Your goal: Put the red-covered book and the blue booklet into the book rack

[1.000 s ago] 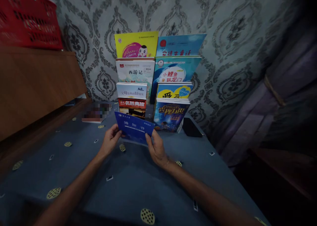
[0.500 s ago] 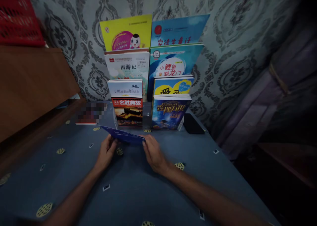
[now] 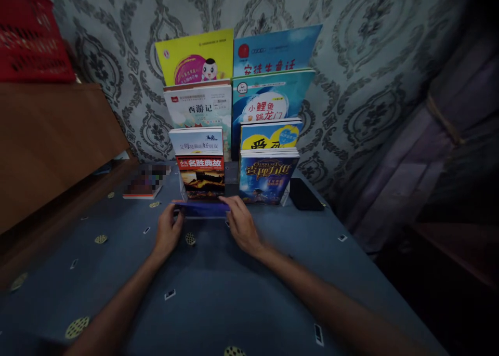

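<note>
Against patterned wallpaper, on a blue cloth-covered table [image 3: 218, 293], 2 hands pinch a thin blue booklet [image 3: 200, 207] by its side edges, left hand [image 3: 168, 232] and right hand [image 3: 240, 225] closed on it. Light and floppy, it now lies nearly flat before the tiered book display [image 3: 234, 122], lower than 1 second earlier.

The blue booklet [image 3: 200, 208] (upright before) now lies flat, nearer the books.

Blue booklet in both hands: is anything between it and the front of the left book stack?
Nothing visible. The thin blue booklet, held nearly flat by the left hand and right hand, sits just before the red-titled front book, with only bare blue tablecloth underneath.
</note>
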A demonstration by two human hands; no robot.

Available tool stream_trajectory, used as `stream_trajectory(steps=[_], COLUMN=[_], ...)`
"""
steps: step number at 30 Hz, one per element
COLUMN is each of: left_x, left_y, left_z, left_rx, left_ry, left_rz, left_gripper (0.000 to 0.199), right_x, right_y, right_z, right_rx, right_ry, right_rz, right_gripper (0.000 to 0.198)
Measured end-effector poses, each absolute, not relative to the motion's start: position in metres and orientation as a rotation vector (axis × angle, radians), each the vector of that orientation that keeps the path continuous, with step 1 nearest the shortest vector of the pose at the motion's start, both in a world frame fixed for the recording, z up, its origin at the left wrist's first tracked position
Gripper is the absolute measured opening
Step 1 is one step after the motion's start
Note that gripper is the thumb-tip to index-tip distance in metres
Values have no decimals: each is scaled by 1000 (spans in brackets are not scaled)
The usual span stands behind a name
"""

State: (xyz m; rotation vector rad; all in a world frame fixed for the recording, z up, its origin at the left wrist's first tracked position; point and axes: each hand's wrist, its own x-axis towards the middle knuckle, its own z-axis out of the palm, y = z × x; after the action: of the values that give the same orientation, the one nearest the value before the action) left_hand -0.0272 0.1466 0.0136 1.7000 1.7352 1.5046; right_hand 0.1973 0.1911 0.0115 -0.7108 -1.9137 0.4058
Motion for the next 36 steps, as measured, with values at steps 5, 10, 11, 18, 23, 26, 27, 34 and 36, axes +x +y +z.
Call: stream_trajectory(steps=[5, 10, 11, 18, 23, 26, 27, 34, 36], left_x=[-29, -30, -30, -35, -38, -39, -40, -40, -40], left_y=[174, 203, 207, 217, 217, 218, 218, 217, 217], left_z=[46, 62, 61, 42, 33, 28, 26, 26, 27], left_rx=[1865, 1880, 1864, 1799, 1838, 1883, 1897, 1950, 1944], left_ry=[1695, 1608, 1585, 1642, 1646, 1737, 1779, 1859, 1865], left_rz=[1730, 1915, 1932, 1938, 1846, 1765, 1745, 1698, 1703], left_gripper=[29, 28, 28, 26, 25, 24, 23, 21, 19], right_x=[188, 180, 179, 178, 178, 179, 179, 179, 178], right_y=[212, 229, 230, 231, 235, 238, 238, 243, 245], right_z=[54, 77, 76, 65, 61, 57, 56, 49, 46], right_rx=[-698, -679, -682, -676, -714, -770, -790, -892, -934], right_ry=[-1759, -1661, -1661, -1722, -1732, -1744, -1750, -1769, -1778], right_rz=[331, 244, 246, 285, 318, 327, 331, 361, 365], right_gripper=[30, 27, 27, 27, 23, 21, 21, 19, 18])
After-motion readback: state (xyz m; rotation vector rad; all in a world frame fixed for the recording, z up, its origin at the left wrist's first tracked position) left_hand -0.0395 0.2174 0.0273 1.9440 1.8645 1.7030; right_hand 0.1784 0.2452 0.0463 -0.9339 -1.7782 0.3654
